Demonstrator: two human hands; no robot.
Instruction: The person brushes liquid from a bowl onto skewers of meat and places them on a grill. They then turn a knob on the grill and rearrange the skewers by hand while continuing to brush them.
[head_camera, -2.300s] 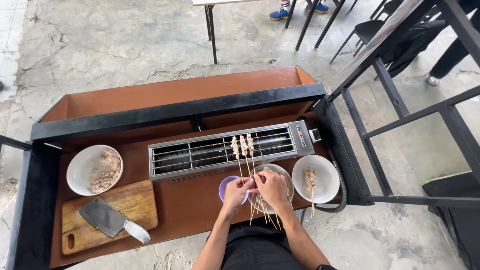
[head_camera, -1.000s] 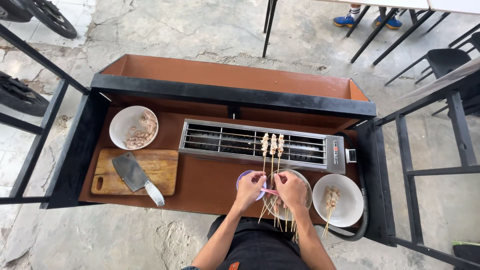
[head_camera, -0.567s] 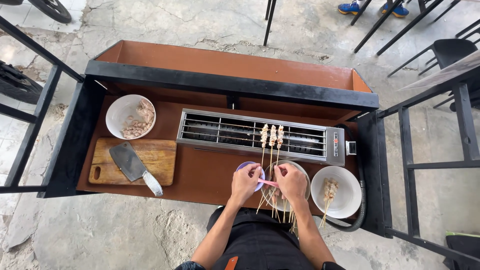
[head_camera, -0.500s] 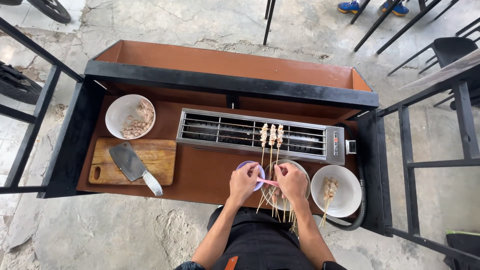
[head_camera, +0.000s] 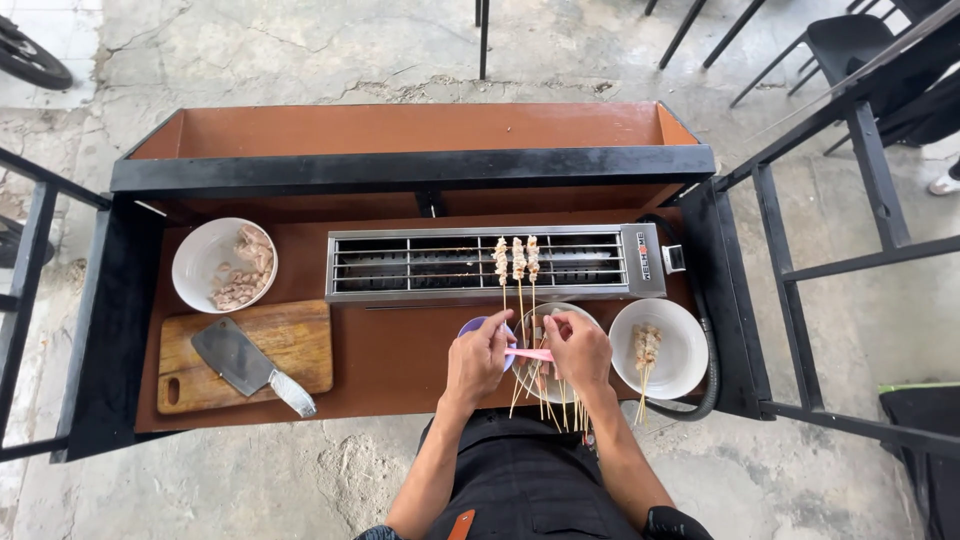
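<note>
Here we have both hands low over the near edge of the cart. Our left hand (head_camera: 478, 358) curls over the small purple bowl (head_camera: 483, 332), fingers bent around its rim, and our right hand (head_camera: 578, 350) pinches a thin pink handle (head_camera: 530, 354), which spans the gap between the two hands; what is at its tip we cannot tell. Under the right hand sits a bowl (head_camera: 545, 318) with bare skewer sticks (head_camera: 548, 400) jutting past the counter's edge toward us. A careless wrist could catch those sticks and tip the bowl. Just to the right, a white bowl (head_camera: 680, 345) holds a few loaded skewers. Beyond our hands, three meat skewers (head_camera: 516, 258) lie across the metal grill (head_camera: 480, 263). Further left lie a cleaver (head_camera: 238, 362) on a wooden cutting board (head_camera: 290, 345) and a white bowl of raw meat (head_camera: 200, 260).
</note>
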